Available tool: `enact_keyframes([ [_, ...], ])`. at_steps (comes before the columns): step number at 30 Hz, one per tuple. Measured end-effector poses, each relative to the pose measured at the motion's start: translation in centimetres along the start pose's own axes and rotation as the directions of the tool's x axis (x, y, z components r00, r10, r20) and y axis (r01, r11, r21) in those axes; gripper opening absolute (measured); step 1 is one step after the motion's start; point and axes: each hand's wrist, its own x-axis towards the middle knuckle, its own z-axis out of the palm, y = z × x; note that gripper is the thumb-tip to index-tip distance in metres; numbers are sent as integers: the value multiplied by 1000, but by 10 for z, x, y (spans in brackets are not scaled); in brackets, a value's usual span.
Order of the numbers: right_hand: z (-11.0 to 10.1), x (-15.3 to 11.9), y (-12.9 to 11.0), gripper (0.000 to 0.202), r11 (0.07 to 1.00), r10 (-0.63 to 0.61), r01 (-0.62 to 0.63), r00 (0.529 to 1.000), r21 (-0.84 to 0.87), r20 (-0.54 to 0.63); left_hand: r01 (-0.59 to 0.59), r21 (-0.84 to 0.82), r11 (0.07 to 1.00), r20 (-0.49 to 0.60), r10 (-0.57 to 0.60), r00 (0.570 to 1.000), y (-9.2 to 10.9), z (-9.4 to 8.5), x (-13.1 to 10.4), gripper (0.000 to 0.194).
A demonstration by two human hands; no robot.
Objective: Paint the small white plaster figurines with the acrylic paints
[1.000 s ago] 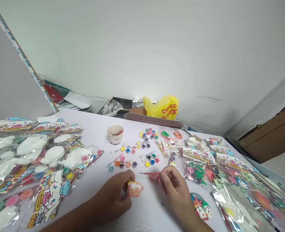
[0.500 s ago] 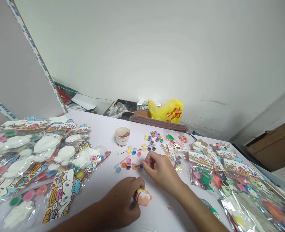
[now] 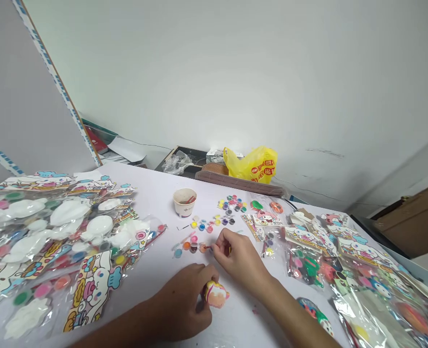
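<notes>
My left hand is closed round a small painted figurine, yellow and pink with a peach-coloured face, just above the white table. My right hand pinches a thin reddish brush, whose tip is at an open peach-coloured paint pot. Orange, dark and pink pots stand in the same row. Behind them lie more small pots in several colours. A paper cup with brownish water and something reddish inside stands beyond the pots.
Bagged white figures with cartoon cards cover the left side. More bagged kits lie on the right, near a painted piece. A yellow plastic bag and a tray are behind the table's far edge.
The view has shifted slightly. My right hand has moved a little to the left with the brush, while my left hand still holds the figurine in nearly the same place.
</notes>
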Motion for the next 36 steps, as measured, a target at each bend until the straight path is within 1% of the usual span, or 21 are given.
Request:
enact_keyframes([
  [5,-1,1,-1,19,999,22,-22,1000,44,12,-22,5,1000,-19,22,1000,-2,3,-1,41],
  [9,0,2,-2,18,1000,24,-24,1000,15,-7,-34,6,999,-29,35,999,-3,4,-1,41],
  [18,2,2,-2,17,997,67,-67,998,42,7,-10,-2,1000,-8,10,1000,-1,2,-2,40],
  [23,1,3,1,19,994,88,-87,996,61,-13,3,-1,1000,16,-3,1000,2,-1,0,37],
  [28,1,3,4,18,996,86,-85,996,33,-34,18,-3,1000,33,-18,999,4,-4,2,36],
  [36,1,4,5,19,994,105,-104,994,21,-16,24,-10,1000,40,-24,999,5,-5,2,37],
])
